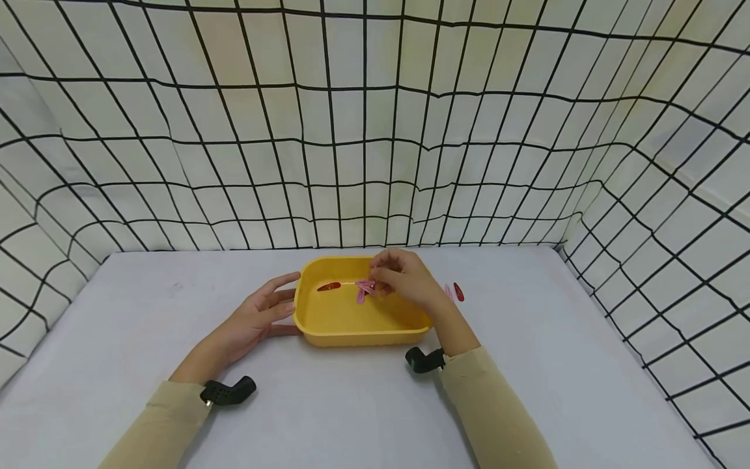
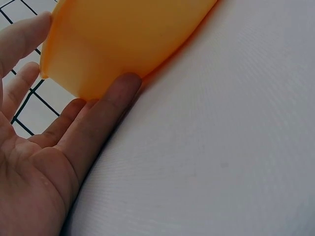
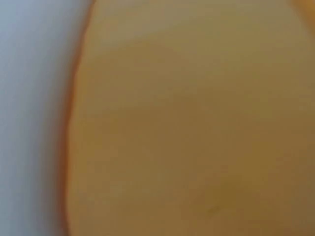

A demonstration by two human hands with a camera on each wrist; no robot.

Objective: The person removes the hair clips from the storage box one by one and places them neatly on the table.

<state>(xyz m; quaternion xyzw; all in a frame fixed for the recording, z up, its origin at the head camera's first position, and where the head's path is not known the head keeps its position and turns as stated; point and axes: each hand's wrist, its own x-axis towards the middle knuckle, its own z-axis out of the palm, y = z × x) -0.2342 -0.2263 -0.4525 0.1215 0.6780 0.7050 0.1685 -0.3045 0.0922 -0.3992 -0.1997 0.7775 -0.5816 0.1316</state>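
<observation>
A yellow tray (image 1: 351, 339) stands on the white table, with a red hair clip (image 1: 329, 286) and several pink hair clips (image 1: 361, 291) inside it. Fairly straight fingers of my left hand (image 1: 254, 322) touch the tray's left wall, spread from its rim down to its base. The left wrist view shows that hand (image 2: 44, 167) against the tray's outer side (image 2: 113, 44). Over the tray's right half, my right hand (image 1: 404, 280) has curled fingers and pinches at the pink clips. In the right wrist view only the blurred tray wall (image 3: 187, 123) shows, without the hand.
Just right of the tray, another red clip (image 1: 459, 292) and a pink clip (image 1: 449, 292) lie on the table (image 1: 328, 417). A black wire grid (image 1: 364, 163) stands along the back and both sides. Each wrist bears a black camera.
</observation>
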